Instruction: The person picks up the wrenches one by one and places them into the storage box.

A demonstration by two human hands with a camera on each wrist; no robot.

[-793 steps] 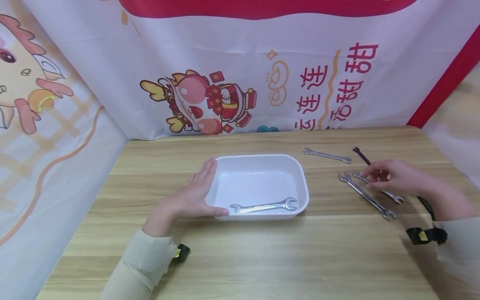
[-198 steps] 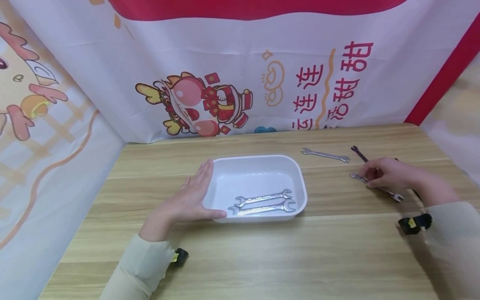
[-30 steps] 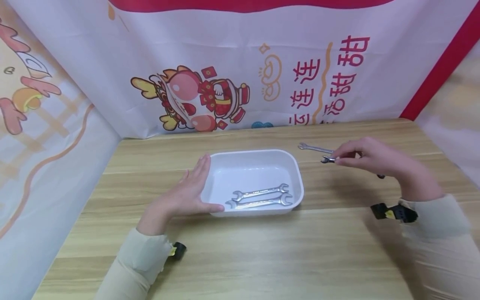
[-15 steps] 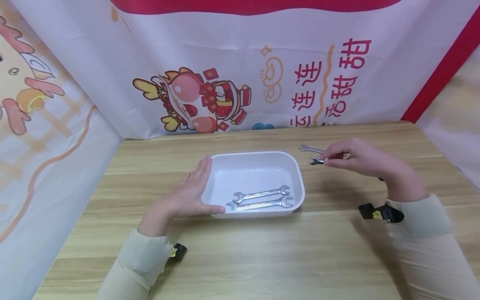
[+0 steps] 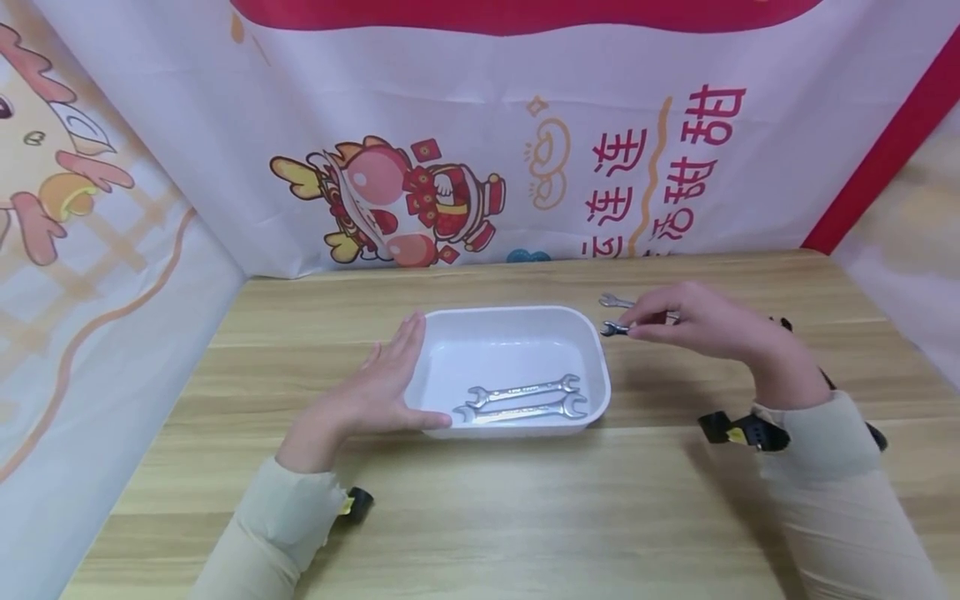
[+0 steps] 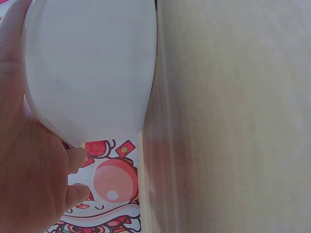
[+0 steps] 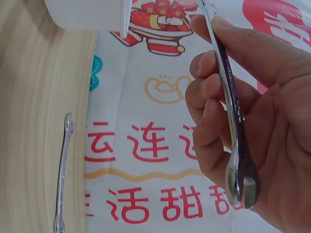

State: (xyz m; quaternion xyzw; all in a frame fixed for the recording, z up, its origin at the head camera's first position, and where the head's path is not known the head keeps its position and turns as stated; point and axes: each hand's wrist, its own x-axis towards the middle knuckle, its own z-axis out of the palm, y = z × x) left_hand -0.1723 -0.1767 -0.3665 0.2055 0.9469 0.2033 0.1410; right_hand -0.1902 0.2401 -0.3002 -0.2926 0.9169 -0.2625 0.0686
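A white tray (image 5: 517,312) stands mid-table with two silver open-end wrenches lying along its near side, a rear one (image 5: 522,390) and a front one (image 5: 521,413). My left hand (image 5: 375,387) rests against the tray's left end, fingers stretched along the outside and thumb on the near rim. Just right of the tray, my right hand (image 5: 697,321) pinches another open-end wrench (image 7: 231,102) between thumb and fingers, above the table. In the head view only its front end pokes out. Behind that hand, a silver wrench (image 7: 61,170) lies on the table, partly covered in the head view.
The wooden table (image 5: 480,517) meets a printed cloth backdrop (image 5: 480,100) at its far edge. Dark pieces (image 5: 786,323) show behind my right forearm; I cannot tell what they are. A camera strap (image 5: 742,431) sits at my right wrist.
Six seconds ago my right hand was on this wrench at the table's right side. In the last second it has carried it left, close to the tray. The left hand stays put.
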